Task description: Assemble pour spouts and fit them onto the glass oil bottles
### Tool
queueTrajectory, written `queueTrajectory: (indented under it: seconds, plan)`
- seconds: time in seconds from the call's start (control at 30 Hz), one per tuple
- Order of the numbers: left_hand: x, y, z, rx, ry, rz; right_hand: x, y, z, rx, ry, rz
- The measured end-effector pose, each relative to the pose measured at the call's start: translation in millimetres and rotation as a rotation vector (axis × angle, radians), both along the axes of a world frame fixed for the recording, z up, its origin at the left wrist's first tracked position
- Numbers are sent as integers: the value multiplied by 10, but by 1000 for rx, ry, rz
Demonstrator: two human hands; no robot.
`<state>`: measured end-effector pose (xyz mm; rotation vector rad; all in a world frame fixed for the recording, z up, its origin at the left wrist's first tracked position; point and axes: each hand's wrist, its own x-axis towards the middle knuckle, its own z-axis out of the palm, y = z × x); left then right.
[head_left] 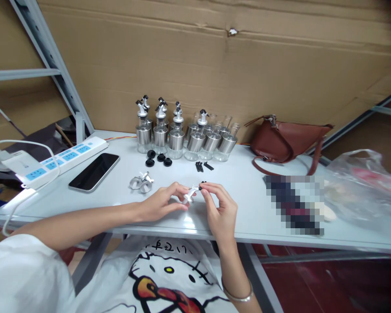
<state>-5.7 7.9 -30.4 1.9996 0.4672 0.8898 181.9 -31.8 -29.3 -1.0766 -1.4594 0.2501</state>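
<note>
My left hand (pixel 166 201) is closed round the base of a white pourer spout (pixel 190 194), held just above the table's front part. At the spout's tip, my right hand (pixel 220 206) pinches a small black flap (pixel 200 188). More white pourer spouts (pixel 142 181) lie to the left of my hands. Black ringed stoppers (pixel 158 158) sit behind those. Several small black flaps (pixel 204 166) lie on the table beyond my right hand. Glass bottles with steel sleeves (pixel 176 141) stand upright in rows at the back, some with a pourer fitted and some with open necks.
A smartphone (pixel 94 172) and a white power strip (pixel 67 160) with a cable lie at the left. On the right are a brown leather bag (pixel 286 141), a clear plastic bag (pixel 361 187) and a blurred dark item (pixel 291 206). Cardboard (pixel 195 61) walls the back.
</note>
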Motion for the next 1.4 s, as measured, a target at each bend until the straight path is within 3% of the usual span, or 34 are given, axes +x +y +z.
queueTrajectory:
  seconds: [1.03,1.4]
  plan:
    - [-57,27,-96,145,85,2,-41,-4,-6,-57,-82,113]
    - [-138,162,167,474,143,-46,-36,-7,-6,-62,-149,146]
